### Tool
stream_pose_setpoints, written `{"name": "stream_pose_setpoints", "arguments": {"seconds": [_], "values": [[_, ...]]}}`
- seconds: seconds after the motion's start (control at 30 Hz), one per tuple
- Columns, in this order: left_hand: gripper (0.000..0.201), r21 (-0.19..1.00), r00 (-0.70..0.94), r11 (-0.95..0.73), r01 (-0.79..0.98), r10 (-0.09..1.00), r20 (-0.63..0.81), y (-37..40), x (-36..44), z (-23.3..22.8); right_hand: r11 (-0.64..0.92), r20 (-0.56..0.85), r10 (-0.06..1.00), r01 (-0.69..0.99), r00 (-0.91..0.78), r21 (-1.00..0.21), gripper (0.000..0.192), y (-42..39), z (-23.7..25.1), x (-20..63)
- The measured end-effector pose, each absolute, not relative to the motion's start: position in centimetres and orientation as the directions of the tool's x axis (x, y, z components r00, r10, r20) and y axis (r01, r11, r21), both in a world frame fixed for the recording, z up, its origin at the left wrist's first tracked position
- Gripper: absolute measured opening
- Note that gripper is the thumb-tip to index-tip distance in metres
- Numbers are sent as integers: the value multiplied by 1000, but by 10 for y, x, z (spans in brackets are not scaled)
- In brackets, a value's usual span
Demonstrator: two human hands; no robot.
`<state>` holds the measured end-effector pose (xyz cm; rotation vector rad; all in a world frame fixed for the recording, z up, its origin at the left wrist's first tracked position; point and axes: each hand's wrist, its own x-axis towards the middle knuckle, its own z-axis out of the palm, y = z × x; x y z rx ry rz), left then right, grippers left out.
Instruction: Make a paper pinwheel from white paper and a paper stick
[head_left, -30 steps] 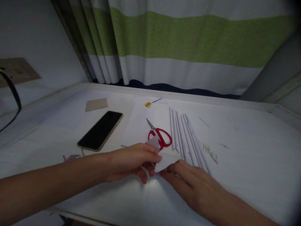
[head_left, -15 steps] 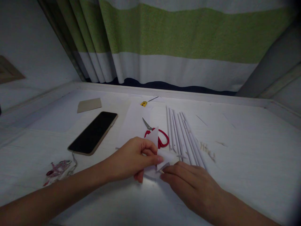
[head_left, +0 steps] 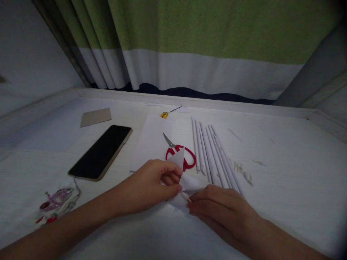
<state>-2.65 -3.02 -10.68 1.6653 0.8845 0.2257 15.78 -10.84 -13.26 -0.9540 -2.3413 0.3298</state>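
Observation:
My left hand (head_left: 153,184) pinches a small white paper sheet (head_left: 181,169), whose corner stands up above my fingers. A thin wooden stick (head_left: 186,196) lies at the sheet's lower edge, and the fingertips of my right hand (head_left: 219,209) press on the stick and paper there. Both hands rest low on the white table (head_left: 284,180). Just behind the paper lie red-handled scissors (head_left: 182,155), shut. Right of them lies a row of several rolled white paper tubes (head_left: 214,155).
A black phone (head_left: 101,151) lies screen-up at the left, with a pink charm (head_left: 54,204) on its cord nearer me. A brown card (head_left: 95,117) and a small yellow item (head_left: 164,115) lie further back. A striped curtain (head_left: 206,43) hangs behind the table.
The camera has tilted down and shifted. My left hand has lifted and curled the paper's corner upward, and the wooden stick now shows at the sheet's edge under my right fingertips.

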Motion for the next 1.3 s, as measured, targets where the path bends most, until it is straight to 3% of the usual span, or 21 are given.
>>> {"name": "stream_pose_setpoints", "arguments": {"seconds": [0.5, 1.17, 1.3], "values": [[9, 901, 653, 204, 383, 630, -420, -30, -28, -114, 672, 345, 728, 517, -592, -530, 19, -103, -128, 158], [9, 898, 664, 203, 390, 613, -428, -35, -28, -112, 572, 283, 794, 504, -538, -647, 11, -104, -128, 157], [11, 870, 636, 178, 459, 618, -462, -34, -26, -108, 543, 269, 814, 511, -514, -666, 11, -104, -129, 156]]}}
